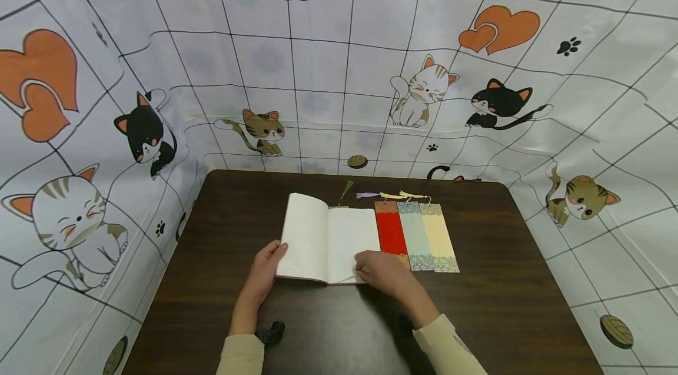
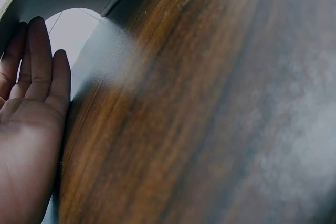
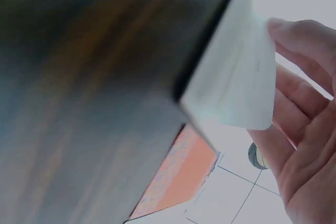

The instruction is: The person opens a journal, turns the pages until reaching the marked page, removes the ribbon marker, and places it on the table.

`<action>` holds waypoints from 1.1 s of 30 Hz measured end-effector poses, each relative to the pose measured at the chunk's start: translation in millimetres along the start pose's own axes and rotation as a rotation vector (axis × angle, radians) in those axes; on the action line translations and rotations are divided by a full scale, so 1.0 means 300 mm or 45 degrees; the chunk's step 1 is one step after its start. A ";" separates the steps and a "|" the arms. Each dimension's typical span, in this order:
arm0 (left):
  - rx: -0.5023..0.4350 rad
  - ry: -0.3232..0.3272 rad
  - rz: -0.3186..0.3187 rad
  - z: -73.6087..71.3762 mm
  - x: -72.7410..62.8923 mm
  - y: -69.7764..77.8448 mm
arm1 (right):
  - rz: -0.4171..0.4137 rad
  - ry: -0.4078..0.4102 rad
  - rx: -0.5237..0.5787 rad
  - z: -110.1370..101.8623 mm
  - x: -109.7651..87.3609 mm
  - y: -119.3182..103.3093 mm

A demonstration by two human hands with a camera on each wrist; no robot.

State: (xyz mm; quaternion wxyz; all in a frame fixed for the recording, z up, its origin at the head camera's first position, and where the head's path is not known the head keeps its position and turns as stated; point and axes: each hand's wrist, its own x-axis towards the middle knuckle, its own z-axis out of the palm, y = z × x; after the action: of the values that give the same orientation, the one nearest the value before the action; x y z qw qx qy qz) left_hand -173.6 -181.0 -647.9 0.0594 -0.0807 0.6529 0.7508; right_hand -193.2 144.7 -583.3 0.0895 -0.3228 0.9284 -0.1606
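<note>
An open notebook (image 1: pixel 304 239) with pale pages lies on the dark wooden table, its left side raised. My left hand (image 1: pixel 262 272) grips the left edge, thumb over the page and fingers behind; in the left wrist view the fingers look nearly straight against the cover's underside. At the lower right corner, my right hand (image 1: pixel 386 272) pinches a page (image 3: pixel 247 87), which is lifted in the right wrist view. Close to that hand lie a red bookmark (image 1: pixel 389 231), a light green bookmark (image 1: pixel 415 236) and a cream bookmark (image 1: pixel 439 236), side by side.
A green tassel (image 1: pixel 346 188) sticks out past the notebook's top edge. Purple and yellow tassels (image 1: pixel 392 195) spread above the bookmarks. The table (image 1: pixel 498 304) ends at the back against a white cat-print sheet (image 1: pixel 323 63), which also covers both sides.
</note>
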 end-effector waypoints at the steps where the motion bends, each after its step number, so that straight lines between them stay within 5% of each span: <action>1: -0.006 -0.002 -0.002 0.001 0.000 0.001 | -0.024 0.029 -0.061 0.003 -0.006 -0.001; 14: 0.007 -0.017 0.012 -0.002 0.001 0.007 | -0.101 0.400 -0.308 0.026 -0.014 0.007; 18: -0.012 -0.014 -0.002 0.002 -0.003 0.006 | 0.045 0.586 -0.293 0.022 0.000 -0.010; 22: -0.008 -0.014 -0.013 0.001 -0.002 0.005 | 0.292 0.698 0.063 0.016 0.033 -0.049; 27: 0.015 -0.023 0.000 -0.009 -0.002 0.002 | 0.486 0.562 0.620 0.043 0.070 -0.132; 33: 0.087 -0.024 0.073 -0.008 0.000 -0.003 | 0.357 0.281 0.634 0.110 0.079 -0.213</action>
State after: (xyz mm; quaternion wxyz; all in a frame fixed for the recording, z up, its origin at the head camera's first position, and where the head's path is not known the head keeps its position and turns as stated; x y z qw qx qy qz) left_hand -173.2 -183.2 -648.9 0.0466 -0.0527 0.6797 0.7301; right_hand -166.3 74.6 -592.7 0.0859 -0.1402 0.9001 -0.4034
